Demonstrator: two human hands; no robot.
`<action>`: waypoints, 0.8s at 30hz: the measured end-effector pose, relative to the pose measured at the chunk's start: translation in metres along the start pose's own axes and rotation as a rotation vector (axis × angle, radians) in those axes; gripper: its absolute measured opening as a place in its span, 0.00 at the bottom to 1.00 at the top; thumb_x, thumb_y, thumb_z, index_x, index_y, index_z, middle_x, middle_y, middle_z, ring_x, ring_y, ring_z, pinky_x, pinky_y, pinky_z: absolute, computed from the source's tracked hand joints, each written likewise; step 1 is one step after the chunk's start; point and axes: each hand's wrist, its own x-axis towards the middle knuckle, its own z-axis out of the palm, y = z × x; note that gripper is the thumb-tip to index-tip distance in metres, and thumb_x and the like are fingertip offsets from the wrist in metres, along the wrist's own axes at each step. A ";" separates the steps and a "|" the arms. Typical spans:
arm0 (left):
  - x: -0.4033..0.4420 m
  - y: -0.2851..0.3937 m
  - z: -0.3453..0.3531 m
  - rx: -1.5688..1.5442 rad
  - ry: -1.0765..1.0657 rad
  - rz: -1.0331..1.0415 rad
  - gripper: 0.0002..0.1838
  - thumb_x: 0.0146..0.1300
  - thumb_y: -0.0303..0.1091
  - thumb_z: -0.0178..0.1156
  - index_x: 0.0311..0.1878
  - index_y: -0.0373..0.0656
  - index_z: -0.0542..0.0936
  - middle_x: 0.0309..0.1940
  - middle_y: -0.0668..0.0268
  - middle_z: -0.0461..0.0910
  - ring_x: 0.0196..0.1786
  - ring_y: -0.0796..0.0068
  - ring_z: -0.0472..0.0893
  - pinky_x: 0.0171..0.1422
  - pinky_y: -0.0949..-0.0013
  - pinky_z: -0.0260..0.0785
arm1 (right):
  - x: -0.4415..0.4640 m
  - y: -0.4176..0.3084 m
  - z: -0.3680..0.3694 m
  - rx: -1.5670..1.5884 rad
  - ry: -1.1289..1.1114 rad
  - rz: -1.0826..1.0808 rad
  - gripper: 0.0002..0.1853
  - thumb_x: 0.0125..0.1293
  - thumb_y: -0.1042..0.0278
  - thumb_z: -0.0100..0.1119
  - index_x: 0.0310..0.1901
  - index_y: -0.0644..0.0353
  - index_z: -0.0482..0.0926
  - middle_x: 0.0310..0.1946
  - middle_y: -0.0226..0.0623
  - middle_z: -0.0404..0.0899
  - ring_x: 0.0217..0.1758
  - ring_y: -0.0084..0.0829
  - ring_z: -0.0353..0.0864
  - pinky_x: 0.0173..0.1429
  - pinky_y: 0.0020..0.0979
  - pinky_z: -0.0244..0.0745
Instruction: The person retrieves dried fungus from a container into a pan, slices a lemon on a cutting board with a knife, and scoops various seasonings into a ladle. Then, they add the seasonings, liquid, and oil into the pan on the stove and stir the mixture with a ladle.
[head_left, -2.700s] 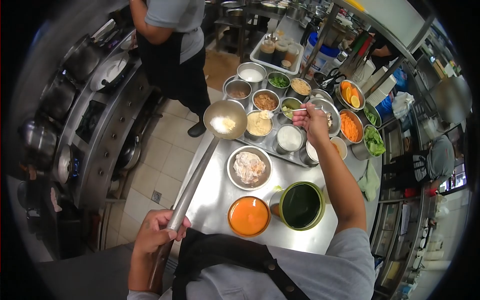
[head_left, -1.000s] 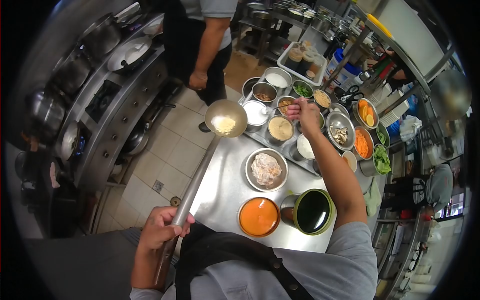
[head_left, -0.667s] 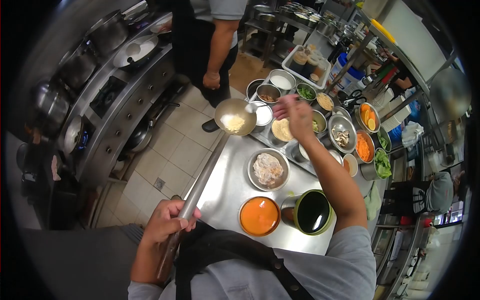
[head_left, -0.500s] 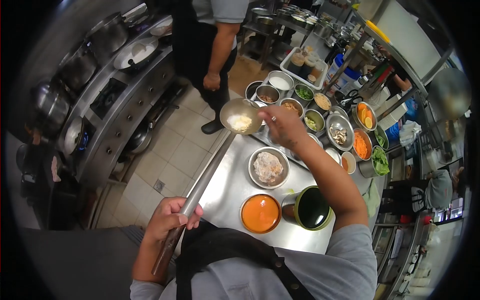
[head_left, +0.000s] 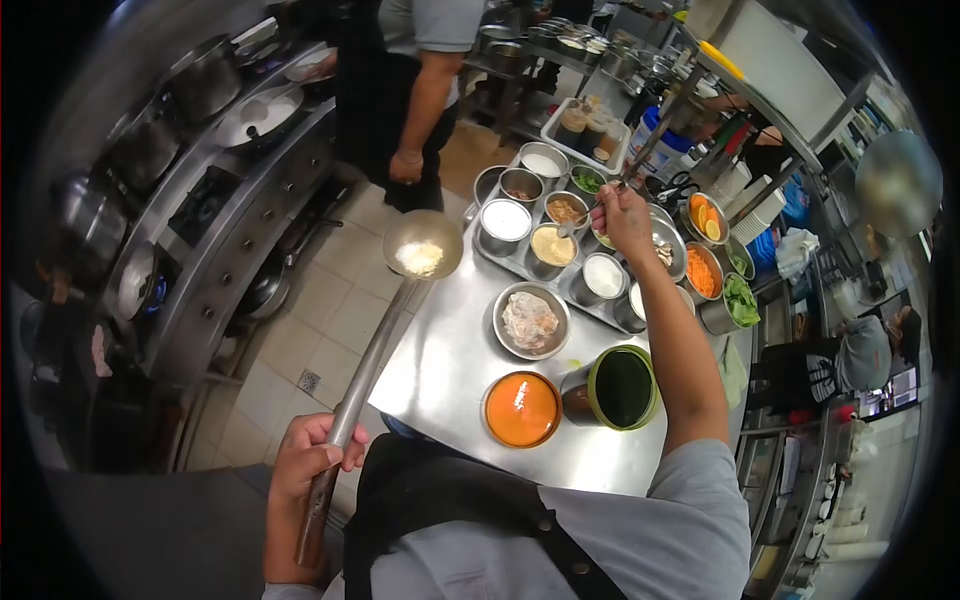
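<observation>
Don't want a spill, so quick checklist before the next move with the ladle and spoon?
1. Left hand closed around the ladle handle: ok.
2. Ladle's bowl facing up, pale powder inside: ok.
3. Ladle's bowl over the table: not ok, it shows against the floor, past the table's edge.
4. Right hand holding the spoon: ok.
5. Spoon's tip clear of the tub of tan powder: cannot tell; they overlap in this view.
</observation>
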 end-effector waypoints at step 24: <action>-0.132 0.129 -0.410 0.048 0.882 0.241 0.14 0.55 0.35 0.59 0.38 0.32 0.80 0.22 0.65 0.76 0.25 0.75 0.75 0.34 0.70 0.70 | -0.019 -0.232 0.294 0.711 -0.238 -0.030 0.17 0.73 0.54 0.50 0.44 0.64 0.75 0.27 0.40 0.82 0.23 0.25 0.80 0.24 0.23 0.77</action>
